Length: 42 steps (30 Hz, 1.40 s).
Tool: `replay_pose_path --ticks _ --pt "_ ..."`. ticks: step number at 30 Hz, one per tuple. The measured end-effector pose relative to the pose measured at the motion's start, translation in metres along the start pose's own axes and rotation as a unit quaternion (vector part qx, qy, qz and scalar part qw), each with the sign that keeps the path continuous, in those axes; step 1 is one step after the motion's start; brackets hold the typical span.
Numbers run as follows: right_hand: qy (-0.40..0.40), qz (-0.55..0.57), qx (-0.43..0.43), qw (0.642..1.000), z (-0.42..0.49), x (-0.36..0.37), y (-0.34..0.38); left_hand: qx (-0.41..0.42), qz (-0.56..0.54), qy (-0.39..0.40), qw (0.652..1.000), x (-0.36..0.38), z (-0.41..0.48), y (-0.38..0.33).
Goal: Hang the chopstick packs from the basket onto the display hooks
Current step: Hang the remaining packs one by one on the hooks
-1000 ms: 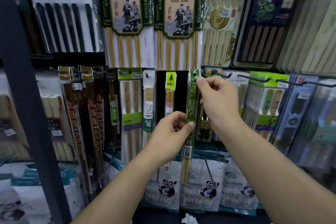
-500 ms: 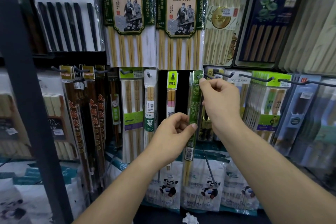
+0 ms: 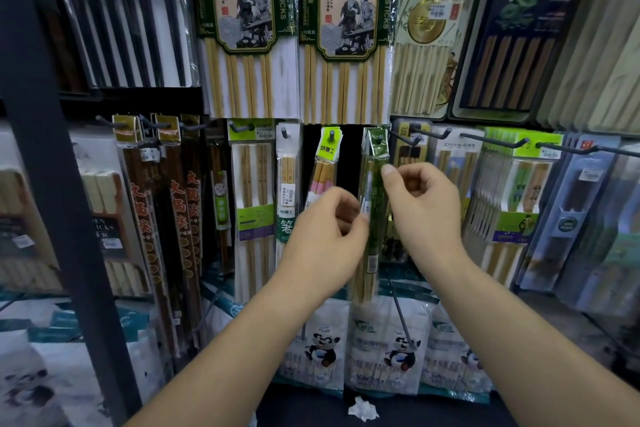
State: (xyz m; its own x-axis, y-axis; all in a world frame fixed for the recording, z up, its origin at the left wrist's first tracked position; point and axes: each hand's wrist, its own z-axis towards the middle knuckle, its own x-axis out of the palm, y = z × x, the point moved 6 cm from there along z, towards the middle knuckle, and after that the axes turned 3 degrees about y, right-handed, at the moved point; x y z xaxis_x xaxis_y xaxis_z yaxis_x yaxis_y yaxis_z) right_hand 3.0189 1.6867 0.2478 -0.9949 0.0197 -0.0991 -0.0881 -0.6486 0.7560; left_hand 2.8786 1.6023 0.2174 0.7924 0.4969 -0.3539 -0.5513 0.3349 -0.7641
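A narrow green chopstick pack (image 3: 375,204) hangs from a display hook (image 3: 380,141) in the middle row, its header hole on the peg. My left hand (image 3: 327,232) pinches the pack's left edge at mid-height with curled fingers. My right hand (image 3: 420,208) is just right of the pack, below the header. Its thumb tip touches the pack's right edge and its fingers are loosely curled around nothing. The basket is not in view.
Neighbouring hooks carry a pink-tipped pack (image 3: 327,163) and a white pack (image 3: 286,184) to the left, and bare black hook arms (image 3: 491,140) jut out to the right. Large hot-pot chopstick packs (image 3: 346,21) hang above, panda bags (image 3: 398,347) below. A dark shelf post (image 3: 52,166) stands at the left.
The pack's header has gone onto the hook. My right hand slid down from the pack's top and let go of it. My left hand stays at its middle.
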Motion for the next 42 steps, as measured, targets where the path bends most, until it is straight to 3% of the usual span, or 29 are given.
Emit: replay_pose_path --ticks 3,9,14,23,29,38,42 --pt "0.042 -0.026 0.007 0.999 -0.011 0.004 -0.015 0.005 -0.001 -0.015 1.0 0.002 0.006 -0.012" --pt "0.212 -0.017 0.028 0.977 -0.027 0.031 -0.035 -0.093 -0.169 0.034 0.981 0.03 0.029 -0.009" --pt "0.283 0.023 0.013 0.959 -0.03 0.046 -0.042 -0.138 -0.254 0.039 0.956 0.044 0.04 -0.007" --pt "0.294 0.009 0.014 0.956 -0.002 0.06 -0.062 -0.154 -0.253 -0.015 0.955 0.047 0.067 0.004" --pt "0.296 -0.004 0.029 0.955 -0.011 0.052 -0.067 -0.162 -0.244 0.004 0.956 0.048 0.055 0.005" --pt "0.194 -0.067 0.078 0.976 -0.091 -0.002 -0.091 -0.172 -0.193 0.08 0.963 0.032 -0.045 0.028" --pt "0.232 -0.059 0.14 0.961 -0.153 -0.007 -0.122 -0.212 -0.11 0.033 0.97 0.02 -0.1 0.081"
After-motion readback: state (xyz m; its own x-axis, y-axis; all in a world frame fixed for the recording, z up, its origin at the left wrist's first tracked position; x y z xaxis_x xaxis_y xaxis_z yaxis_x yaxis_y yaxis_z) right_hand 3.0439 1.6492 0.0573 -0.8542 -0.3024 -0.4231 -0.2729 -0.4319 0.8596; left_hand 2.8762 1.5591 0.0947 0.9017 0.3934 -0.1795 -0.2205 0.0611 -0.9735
